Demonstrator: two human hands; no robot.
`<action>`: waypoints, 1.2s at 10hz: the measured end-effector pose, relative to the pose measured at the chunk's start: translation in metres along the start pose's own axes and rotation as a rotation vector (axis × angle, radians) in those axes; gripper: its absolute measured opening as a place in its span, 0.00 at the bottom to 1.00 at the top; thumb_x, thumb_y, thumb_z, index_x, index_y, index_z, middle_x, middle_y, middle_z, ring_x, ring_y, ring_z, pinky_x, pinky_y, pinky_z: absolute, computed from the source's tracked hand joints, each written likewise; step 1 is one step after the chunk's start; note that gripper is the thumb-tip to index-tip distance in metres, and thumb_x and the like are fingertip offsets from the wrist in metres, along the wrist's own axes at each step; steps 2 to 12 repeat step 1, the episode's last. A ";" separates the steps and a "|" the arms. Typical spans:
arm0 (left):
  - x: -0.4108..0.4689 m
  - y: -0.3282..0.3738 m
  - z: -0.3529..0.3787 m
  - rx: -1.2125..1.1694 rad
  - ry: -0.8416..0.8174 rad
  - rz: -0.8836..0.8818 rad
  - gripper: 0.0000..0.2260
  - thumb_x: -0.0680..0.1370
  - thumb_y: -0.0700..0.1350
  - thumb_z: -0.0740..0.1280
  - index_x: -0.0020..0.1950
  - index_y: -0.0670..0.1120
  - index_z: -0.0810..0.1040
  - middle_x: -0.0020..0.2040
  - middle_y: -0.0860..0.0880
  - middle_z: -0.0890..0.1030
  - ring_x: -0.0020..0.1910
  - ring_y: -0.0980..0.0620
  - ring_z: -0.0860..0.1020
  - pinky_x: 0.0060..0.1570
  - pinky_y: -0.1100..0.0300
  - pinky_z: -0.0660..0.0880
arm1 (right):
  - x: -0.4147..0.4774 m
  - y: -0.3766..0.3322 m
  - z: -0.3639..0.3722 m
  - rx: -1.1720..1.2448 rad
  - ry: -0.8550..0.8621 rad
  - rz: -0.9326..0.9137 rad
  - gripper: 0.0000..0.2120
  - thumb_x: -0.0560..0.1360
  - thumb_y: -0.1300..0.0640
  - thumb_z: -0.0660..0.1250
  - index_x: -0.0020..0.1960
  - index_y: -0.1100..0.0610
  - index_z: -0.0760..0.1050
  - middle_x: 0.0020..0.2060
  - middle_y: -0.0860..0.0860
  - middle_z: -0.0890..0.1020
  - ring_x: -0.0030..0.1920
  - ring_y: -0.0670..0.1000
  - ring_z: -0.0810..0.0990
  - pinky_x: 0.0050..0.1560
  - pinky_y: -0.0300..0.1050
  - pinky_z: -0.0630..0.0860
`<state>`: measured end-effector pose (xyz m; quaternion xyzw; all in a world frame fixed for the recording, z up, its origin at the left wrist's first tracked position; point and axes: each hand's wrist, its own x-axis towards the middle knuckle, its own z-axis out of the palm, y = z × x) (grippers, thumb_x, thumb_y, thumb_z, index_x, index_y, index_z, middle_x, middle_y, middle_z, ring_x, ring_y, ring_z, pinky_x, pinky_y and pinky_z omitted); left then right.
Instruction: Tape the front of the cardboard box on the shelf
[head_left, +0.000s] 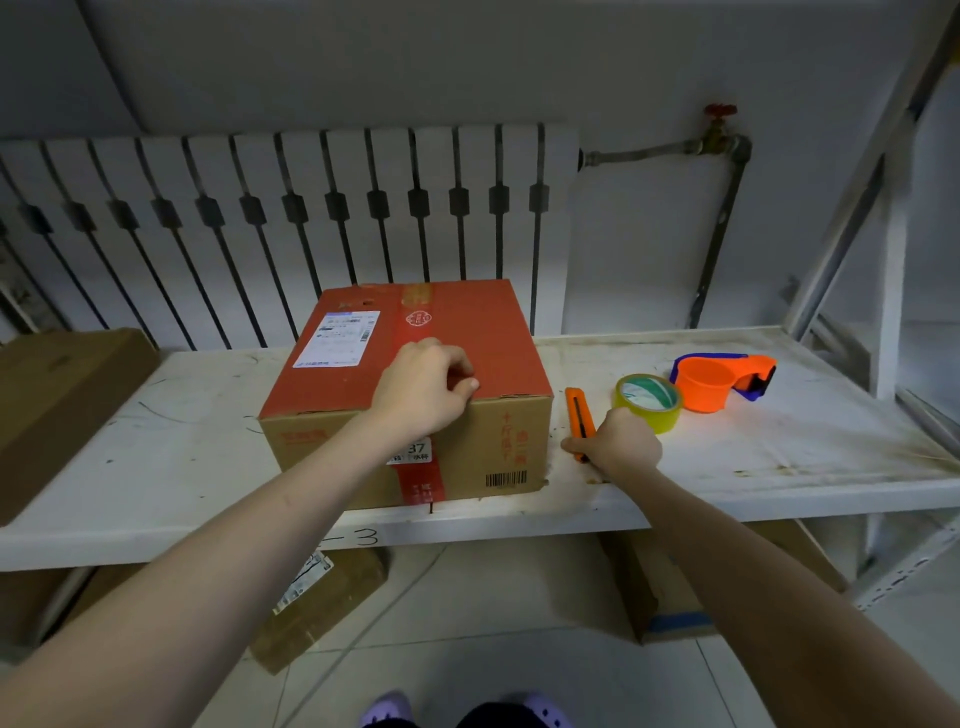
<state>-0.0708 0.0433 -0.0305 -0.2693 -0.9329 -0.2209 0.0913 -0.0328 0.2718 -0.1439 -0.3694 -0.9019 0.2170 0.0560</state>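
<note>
A cardboard box (332, 395) with a red top and brown front stands on the white shelf (779, 457). Red tape runs over its top and down the front. My left hand (423, 387) rests on the box's top front edge, fingers curled against the tape. My right hand (618, 447) lies on the shelf just right of the box, closed around the lower end of an orange utility knife (577, 410). A roll of yellowish tape (649, 402) sits just beyond that hand. An orange tape dispenser (719, 382) lies further right.
A flat brown carton (57, 400) lies at the shelf's left end. A white radiator (291, 218) and a pipe with a red valve (719, 127) are on the wall behind. More cartons (322, 597) sit under the shelf. A shelf upright (862, 197) rises at the right.
</note>
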 end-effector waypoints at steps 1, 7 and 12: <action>-0.002 0.000 -0.001 0.003 -0.011 0.007 0.11 0.76 0.50 0.65 0.56 0.49 0.79 0.56 0.47 0.78 0.60 0.46 0.72 0.59 0.48 0.72 | 0.000 0.000 -0.004 -0.036 -0.018 -0.002 0.27 0.60 0.31 0.71 0.36 0.55 0.73 0.28 0.50 0.78 0.30 0.49 0.78 0.29 0.41 0.73; -0.002 0.000 -0.001 0.003 -0.011 0.007 0.11 0.76 0.50 0.65 0.56 0.49 0.79 0.56 0.47 0.78 0.60 0.46 0.72 0.59 0.48 0.72 | 0.000 0.000 -0.004 -0.036 -0.018 -0.002 0.27 0.60 0.31 0.71 0.36 0.55 0.73 0.28 0.50 0.78 0.30 0.49 0.78 0.29 0.41 0.73; -0.002 0.000 -0.001 0.003 -0.011 0.007 0.11 0.76 0.50 0.65 0.56 0.49 0.79 0.56 0.47 0.78 0.60 0.46 0.72 0.59 0.48 0.72 | 0.000 0.000 -0.004 -0.036 -0.018 -0.002 0.27 0.60 0.31 0.71 0.36 0.55 0.73 0.28 0.50 0.78 0.30 0.49 0.78 0.29 0.41 0.73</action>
